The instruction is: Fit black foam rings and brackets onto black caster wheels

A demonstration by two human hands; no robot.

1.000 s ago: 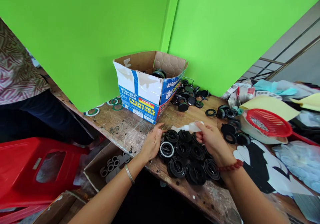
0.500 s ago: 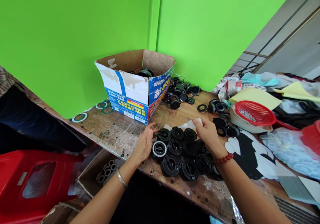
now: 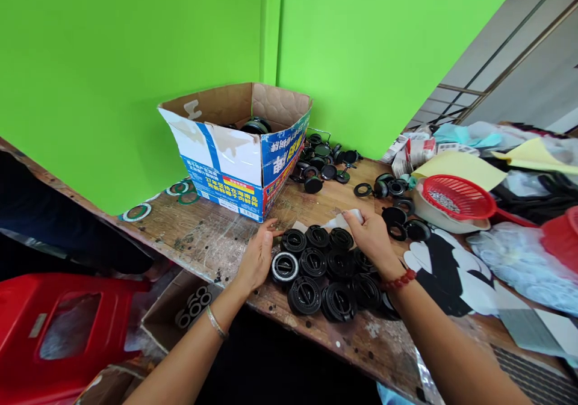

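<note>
Several round black plastic parts (image 3: 312, 262) with ridged, ring-shaped insides stand close together near the table's front edge. One of them, at the left, carries a white ring (image 3: 285, 267). My left hand (image 3: 257, 256) rests at the left side of the group, fingers stretched out, its fingertips beside the rear-left part; whether they touch it I cannot tell. Behind the group, my right hand (image 3: 372, 236) is closed round a white squeeze bottle (image 3: 339, 221), whose narrow end points left over the rear parts. The hand hides much of the bottle.
A cardboard box (image 3: 221, 158) with black parts inside stands behind, against the green wall (image 3: 180, 38). More black parts (image 3: 321, 167) lie right of it. A red basket (image 3: 458, 195), white and black sheets (image 3: 451, 272) and plastic bags (image 3: 528, 266) fill the right. A red stool (image 3: 108, 315) stands lower left.
The view has shifted slightly, so things sit a little further left and up. Both hands keep nearly the same places by the black parts, and the right still holds the bottle.
</note>
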